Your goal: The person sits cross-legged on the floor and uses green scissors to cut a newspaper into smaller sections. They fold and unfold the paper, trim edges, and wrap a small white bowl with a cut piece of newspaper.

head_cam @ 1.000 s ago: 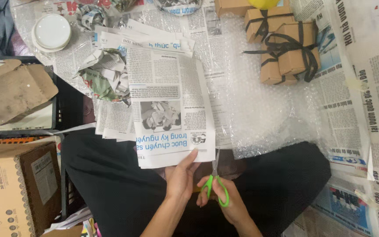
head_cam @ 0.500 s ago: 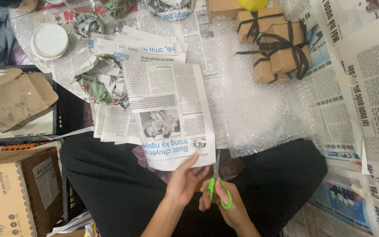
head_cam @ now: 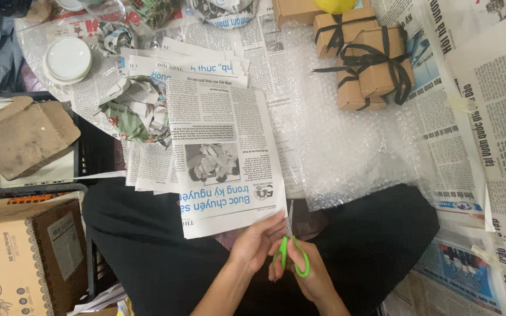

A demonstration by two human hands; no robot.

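Observation:
My left hand [head_cam: 257, 243] pinches the near right corner of a newspaper sheet [head_cam: 224, 155] that lies over my dark trousers and the floor. My right hand [head_cam: 310, 273] grips green-handled scissors [head_cam: 290, 246], blades pointing away from me, right at the sheet's near right edge. Under the sheet lies a stack of cut newspaper strips [head_cam: 147, 167]. A crumpled paper ball [head_cam: 134, 111] rests beside the sheet on the left.
Bubble wrap [head_cam: 352, 146] spreads to the right. Brown boxes tied with black ribbon [head_cam: 367, 67] stand at the back right. A white lid [head_cam: 67, 58] sits far left, cardboard boxes [head_cam: 21, 137] at left. Newspaper [head_cam: 493, 117] covers the floor on the right.
The view has tilted slightly, so everything sits a little lower in frame. Both hands stay at the sheet's near right corner with the scissors; no clear movement of the paper.

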